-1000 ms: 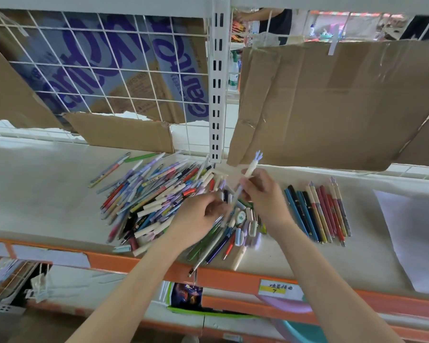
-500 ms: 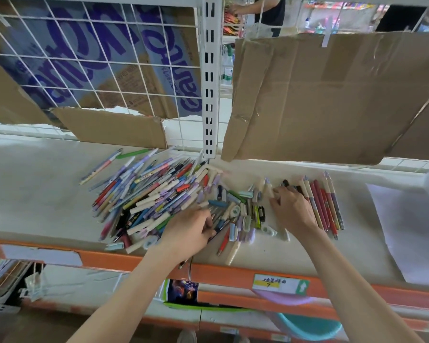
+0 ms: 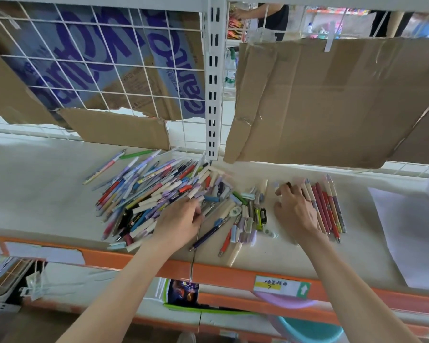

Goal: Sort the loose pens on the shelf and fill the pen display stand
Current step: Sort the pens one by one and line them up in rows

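A big heap of loose pens [image 3: 154, 194] in many colours lies on the white shelf [image 3: 35, 189]. My left hand [image 3: 181, 220] rests on the heap's right side, fingers curled around a thin pen [image 3: 195, 253] that hangs down past the shelf's front edge. Smaller pens and correction tapes [image 3: 248, 214] lie scattered in the middle. To the right, a sorted row of pens [image 3: 328, 206] lies side by side. My right hand [image 3: 296, 211] lies flat on the left end of that row, fingers apart, fingertips at a pale pen [image 3: 276, 185]. I see no display stand.
Cardboard sheets [image 3: 332, 102] hang on the wire grid [image 3: 97, 70] behind the shelf, on both sides of a white upright post [image 3: 214, 95]. White paper [image 3: 406, 231] lies at the far right. The orange front rail [image 3: 233, 271] carries a label [image 3: 281, 284]; a teal basin [image 3: 312, 330] sits below.
My right hand has come down from holding a white pen upright and now lies flat at the left end of the sorted row. My left hand has shifted slightly on the heap.
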Available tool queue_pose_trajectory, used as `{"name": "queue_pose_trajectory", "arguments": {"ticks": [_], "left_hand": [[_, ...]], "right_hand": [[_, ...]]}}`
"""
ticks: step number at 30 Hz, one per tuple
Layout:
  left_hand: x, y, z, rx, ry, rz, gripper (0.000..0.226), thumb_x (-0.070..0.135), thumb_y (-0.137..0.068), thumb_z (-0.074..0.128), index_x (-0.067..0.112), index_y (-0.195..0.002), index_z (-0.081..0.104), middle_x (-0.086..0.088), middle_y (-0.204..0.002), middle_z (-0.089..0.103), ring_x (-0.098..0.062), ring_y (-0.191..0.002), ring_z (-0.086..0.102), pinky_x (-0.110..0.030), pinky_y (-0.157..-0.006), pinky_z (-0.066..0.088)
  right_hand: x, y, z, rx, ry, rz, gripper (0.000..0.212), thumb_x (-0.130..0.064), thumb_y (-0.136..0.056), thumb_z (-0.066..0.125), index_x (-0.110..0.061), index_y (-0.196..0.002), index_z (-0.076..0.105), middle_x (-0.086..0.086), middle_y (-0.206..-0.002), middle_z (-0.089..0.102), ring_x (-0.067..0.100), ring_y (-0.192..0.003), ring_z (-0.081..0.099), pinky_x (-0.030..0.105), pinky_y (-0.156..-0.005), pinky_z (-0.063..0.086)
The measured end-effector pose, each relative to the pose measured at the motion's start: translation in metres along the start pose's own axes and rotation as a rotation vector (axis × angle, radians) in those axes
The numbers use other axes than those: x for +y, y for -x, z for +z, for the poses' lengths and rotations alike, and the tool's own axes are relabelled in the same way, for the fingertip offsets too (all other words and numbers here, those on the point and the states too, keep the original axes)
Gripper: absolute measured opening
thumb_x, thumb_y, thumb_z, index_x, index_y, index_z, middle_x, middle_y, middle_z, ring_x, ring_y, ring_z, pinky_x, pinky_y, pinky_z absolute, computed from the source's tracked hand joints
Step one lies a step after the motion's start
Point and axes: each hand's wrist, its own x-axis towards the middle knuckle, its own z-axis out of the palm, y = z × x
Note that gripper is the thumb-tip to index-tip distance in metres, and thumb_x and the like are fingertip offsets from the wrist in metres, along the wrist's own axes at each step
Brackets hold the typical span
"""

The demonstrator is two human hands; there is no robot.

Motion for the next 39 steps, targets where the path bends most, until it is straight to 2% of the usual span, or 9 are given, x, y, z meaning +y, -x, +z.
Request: {"name": "queue_pose_trajectory", "arguments": {"ticks": [4,11,15,19,26,29,34,37,39], "left_hand": [[0.000,-0.001,0.001,0.013,0.006,-0.005,0.015,0.030,-0.089,0.060,0.017,-0.098,0.060,0.005,-0.096,0.063,-0.012,-0.084,0.059,-0.024,-0.067,0.042],[0.001,-0.001,0.002,0.033,0.006,0.011,0.015,0.029,-0.091,0.058,0.016,-0.097,0.060,0.004,-0.095,0.063,-0.010,-0.079,0.056,-0.022,-0.064,0.039],[0.001,-0.001,0.003,0.039,0.002,0.011,0.014,0.029,-0.091,0.057,0.016,-0.096,0.060,0.004,-0.095,0.062,-0.007,-0.076,0.051,-0.020,-0.063,0.037],[0.001,-0.001,0.002,0.033,0.003,0.014,0.013,0.028,-0.091,0.058,0.016,-0.096,0.060,0.004,-0.095,0.063,-0.008,-0.077,0.053,-0.021,-0.065,0.041],[0.002,0.003,-0.001,0.074,0.094,0.052,0.013,0.025,-0.092,0.056,0.014,-0.097,0.061,0.003,-0.090,0.063,-0.010,-0.075,0.055,-0.024,-0.064,0.044],[0.002,0.006,-0.007,0.093,0.215,0.076,0.012,0.021,-0.093,0.056,0.011,-0.095,0.062,0.005,-0.084,0.061,-0.009,-0.072,0.054,-0.021,-0.062,0.040],[0.004,0.007,-0.015,-0.008,0.484,-0.010,0.007,0.025,-0.095,0.050,0.024,-0.092,0.055,0.016,-0.068,0.055,0.003,-0.058,0.055,-0.012,-0.053,0.037],[0.004,0.009,-0.017,-0.015,0.588,-0.018,0.011,0.026,-0.096,0.048,0.028,-0.089,0.055,0.013,-0.068,0.058,0.007,-0.052,0.051,-0.012,-0.051,0.038],[0.005,0.011,-0.019,0.000,0.640,0.003,0.011,0.026,-0.096,0.048,0.027,-0.090,0.057,0.013,-0.066,0.060,0.005,-0.053,0.050,-0.011,-0.051,0.038]], "right_hand": [[-0.006,0.004,0.007,0.034,-0.139,-0.090,0.018,-0.014,-0.092,0.046,-0.011,-0.106,0.058,0.006,-0.111,0.053,0.029,-0.080,0.058,0.036,-0.060,0.048],[-0.008,0.001,0.014,-0.041,-0.217,-0.179,0.034,-0.014,-0.095,0.045,-0.025,-0.124,0.058,-0.002,-0.109,0.055,0.021,-0.089,0.057,0.037,-0.069,0.051],[-0.006,-0.001,0.012,-0.034,-0.360,-0.113,0.029,-0.001,-0.088,0.046,-0.016,-0.098,0.069,0.000,-0.101,0.064,0.018,-0.087,0.059,0.033,-0.074,0.049],[-0.001,-0.004,0.013,-0.042,-0.435,-0.037,0.027,0.001,-0.083,0.045,-0.019,-0.075,0.063,-0.003,-0.081,0.062,0.007,-0.064,0.050,0.021,-0.056,0.036],[-0.007,-0.017,0.016,0.017,-0.373,-0.120,0.023,-0.013,-0.092,0.050,-0.020,-0.107,0.066,-0.002,-0.105,0.050,0.018,-0.092,0.053,0.034,-0.075,0.045],[-0.009,-0.029,0.020,-0.041,-0.255,-0.254,0.031,-0.010,-0.093,0.051,-0.018,-0.120,0.064,0.002,-0.114,0.053,0.019,-0.107,0.043,0.028,-0.083,0.037],[-0.015,-0.046,0.018,-0.164,-0.043,-0.335,0.017,-0.022,-0.091,0.056,-0.013,-0.104,0.063,0.000,-0.105,0.055,0.021,-0.109,0.044,0.023,-0.079,0.031],[-0.023,-0.033,0.009,-0.066,-0.448,-0.253,0.007,-0.019,-0.087,0.065,-0.021,-0.088,0.058,-0.010,-0.085,0.060,0.011,-0.086,0.054,0.014,-0.065,0.036],[-0.031,-0.020,0.001,-0.183,-0.853,-0.200,0.012,-0.016,-0.086,0.066,-0.028,-0.085,0.062,-0.016,-0.076,0.064,0.002,-0.072,0.057,0.008,-0.062,0.040]]}}
